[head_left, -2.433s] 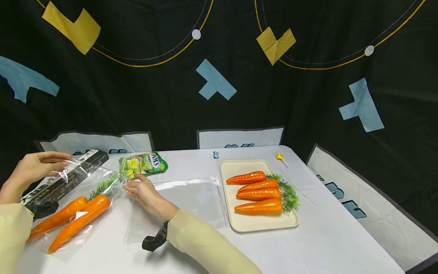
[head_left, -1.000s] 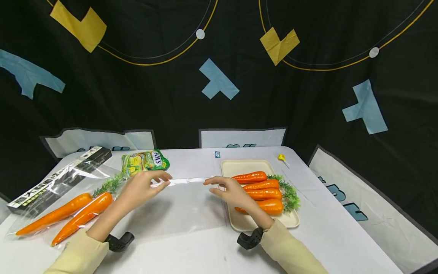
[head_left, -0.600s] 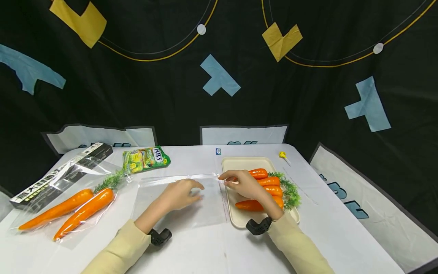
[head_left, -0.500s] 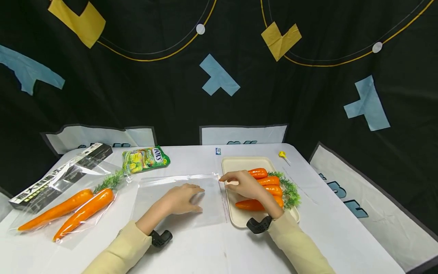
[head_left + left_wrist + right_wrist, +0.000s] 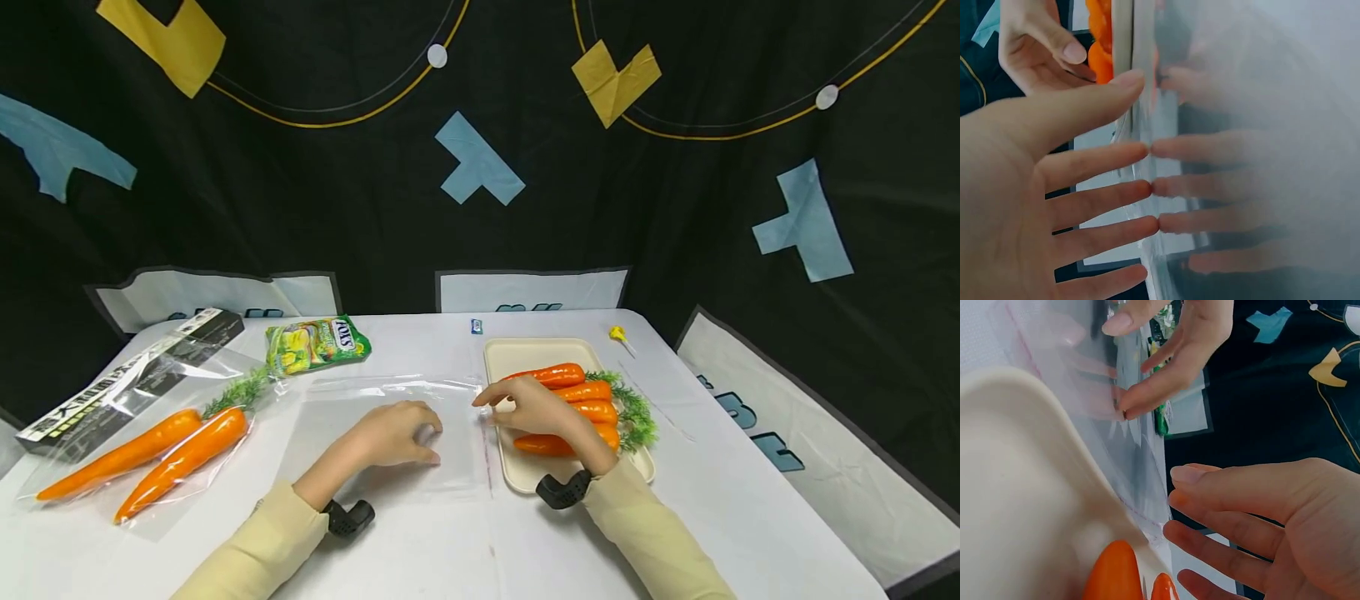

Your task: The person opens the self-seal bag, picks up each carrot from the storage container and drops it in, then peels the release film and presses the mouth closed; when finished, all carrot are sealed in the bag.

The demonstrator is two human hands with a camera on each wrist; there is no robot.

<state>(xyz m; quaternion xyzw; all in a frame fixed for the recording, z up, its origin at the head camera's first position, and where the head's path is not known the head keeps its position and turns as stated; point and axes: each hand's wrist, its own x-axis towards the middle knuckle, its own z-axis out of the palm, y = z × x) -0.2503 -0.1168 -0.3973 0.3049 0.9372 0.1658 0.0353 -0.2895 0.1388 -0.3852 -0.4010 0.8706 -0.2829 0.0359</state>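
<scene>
with both sleeves coming in from the near table edge, the left hand (image 5: 396, 433) rests flat on the empty clear bag (image 5: 352, 417), fingers straight and spread with tips pressing the plastic, nothing gripped; left wrist view confirms fingertips (image 5: 1138, 150) touching the film. right hand (image 5: 528, 406) sits just beside the bag's right edge, over the near-left part of the cream tray (image 5: 525, 360), fingers relaxed and slightly bent, index pointing at the bag's edge; cannot tell if it actually touches the plastic, not pinching anything visible. the bag lies flat on the white table (image 5: 720, 500), mid-table, between a filled bag on the left and the tray on the right, touching or overlapping the tray's left rim. four orange carrots (image 5: 558, 375) with green tops lie stacked on the tray, partly hidden by the right hand. far left: the filled clear bag (image 5: 142, 433) holding two carrots (image 5: 183, 458), tops pointing away. behind it a long black box (image 5: 127, 379), and a green candy packet (image 5: 315, 342) near the far edge. small blue item (image 5: 476, 326) and yellow lollipop (image 5: 617, 335) at the far edge beyond the tray.
</scene>
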